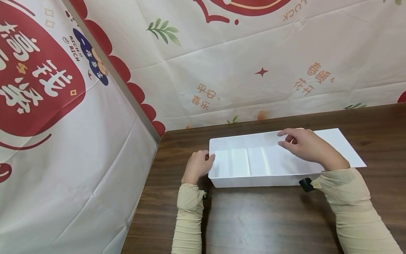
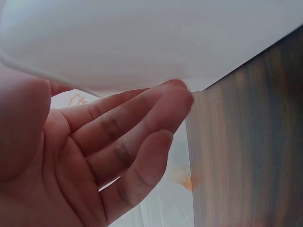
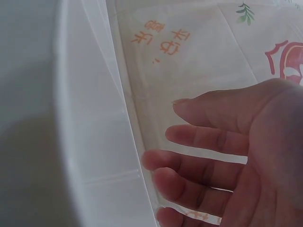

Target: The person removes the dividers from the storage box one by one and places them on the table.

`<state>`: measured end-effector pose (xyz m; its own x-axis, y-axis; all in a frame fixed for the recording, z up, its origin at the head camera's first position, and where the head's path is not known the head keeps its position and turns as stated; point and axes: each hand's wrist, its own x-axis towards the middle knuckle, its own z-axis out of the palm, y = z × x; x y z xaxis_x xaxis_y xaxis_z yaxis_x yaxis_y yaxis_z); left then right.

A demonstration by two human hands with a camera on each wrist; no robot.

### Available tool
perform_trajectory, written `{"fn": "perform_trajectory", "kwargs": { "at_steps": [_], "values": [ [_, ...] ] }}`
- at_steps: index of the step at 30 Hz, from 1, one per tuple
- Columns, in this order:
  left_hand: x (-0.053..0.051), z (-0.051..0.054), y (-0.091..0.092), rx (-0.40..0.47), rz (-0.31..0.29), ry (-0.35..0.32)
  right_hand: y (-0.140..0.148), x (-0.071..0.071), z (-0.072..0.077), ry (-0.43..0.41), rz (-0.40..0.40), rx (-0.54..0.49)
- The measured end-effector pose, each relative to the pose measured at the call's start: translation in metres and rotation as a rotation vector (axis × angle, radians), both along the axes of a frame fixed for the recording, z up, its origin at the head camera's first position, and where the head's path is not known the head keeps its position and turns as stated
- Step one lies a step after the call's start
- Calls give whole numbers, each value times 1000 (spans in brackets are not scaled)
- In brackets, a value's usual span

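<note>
Apparently the work is partway along, with the long white tray (image 1: 250, 181) set on the brown table (image 1: 253, 218) and each hand placed differently about it. The person's left hand (image 1: 198, 165) is at the tray's left end, thumb at the rim and fingers gently bent along the outer side of the wall, in what looks like a light steadying grasp. The right hand (image 1: 306, 144) hovers over the right part of the tray, near its far edge; its fingers are loosely bent and released, the thumb apart from the index finger, and the right wrist view shows nothing between them. Inside the tray, the left stretch is marked off by upright ridges or thin dividers (image 1: 249, 162), so that much of the layout seems done; whether they are separate pieces or moulded in cannot be told. The right stretch shows no such clear partition, though the right hand and forearm cover part of it, so any division there may be what is left. No loose contents show in the visible compartments, so filling, if intended, would seem not yet begun. A flat white panel (image 1: 344, 148) shows past the tray's right end; the forearm hides where the two meet, and whether it lies under the tray, beside it or joined to it is unclear.
</note>
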<state>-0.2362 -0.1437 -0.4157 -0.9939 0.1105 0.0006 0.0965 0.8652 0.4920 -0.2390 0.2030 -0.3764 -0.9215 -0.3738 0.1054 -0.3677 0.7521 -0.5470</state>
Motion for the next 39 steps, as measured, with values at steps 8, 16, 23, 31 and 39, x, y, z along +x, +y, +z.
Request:
{"fn": "perform_trajectory", "kwargs": {
  "at_steps": [8, 16, 23, 31, 39],
  "values": [
    [0, 1, 0, -6, -6, 2, -4, 2, -1, 13, -2, 1],
    [-1, 0, 0, -7, -5, -2, -4, 0, -3, 15, 0, 13],
    [-1, 0, 0, -11, -5, 1, -10, 2, -3, 23, 3, -5],
    [-1, 0, -1, -17, -7, 12, -15, 2, -6, 30, 26, -10],
    [0, 0, 0, -21, -9, 12, -21, 2, -9, -12, 41, 1]
  ]
}}
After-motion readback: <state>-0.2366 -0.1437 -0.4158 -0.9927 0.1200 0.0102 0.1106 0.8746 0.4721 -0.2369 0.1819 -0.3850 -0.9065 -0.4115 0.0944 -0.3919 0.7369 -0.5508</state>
